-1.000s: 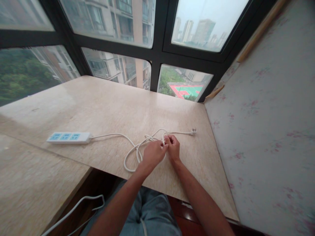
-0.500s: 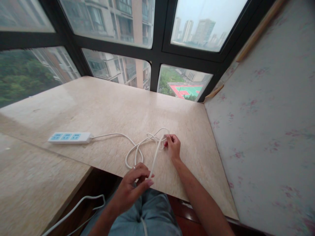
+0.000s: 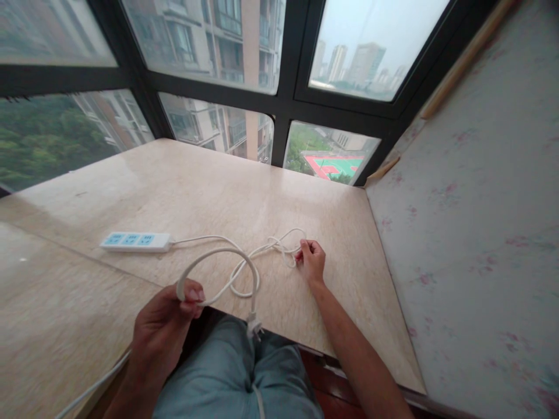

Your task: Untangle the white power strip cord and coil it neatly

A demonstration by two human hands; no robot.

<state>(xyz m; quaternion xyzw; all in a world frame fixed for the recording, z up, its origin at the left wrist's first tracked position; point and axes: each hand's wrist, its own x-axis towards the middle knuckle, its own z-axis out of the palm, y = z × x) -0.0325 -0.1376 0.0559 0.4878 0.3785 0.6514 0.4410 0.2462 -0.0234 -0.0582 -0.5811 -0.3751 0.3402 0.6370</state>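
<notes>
My left hand (image 3: 168, 323) pinches a white power cord (image 3: 218, 251) above the front edge of the sill. From that grip the cord arches up and over to the right, and its plug (image 3: 254, 327) dangles over my lap. Against the stone sill my right hand (image 3: 311, 259) has its fingers closed at the right end of the cord's loose loops. Those loops cross each other between the two hands. Leftward the cord runs to a white power strip (image 3: 136, 242) with blue socket faces, lying flat.
The beige stone sill (image 3: 236, 186) meets dark-framed windows (image 3: 282, 105) at the back and a floral wall (image 3: 454, 244) on the right. A second white cable (image 3: 94, 386) passes below my left forearm. My legs (image 3: 209, 378) are under the front edge.
My left hand has moved left and up, drawing cord with it, and the plug now hangs free. My right hand stays by the loops. The view has shifted slightly.
</notes>
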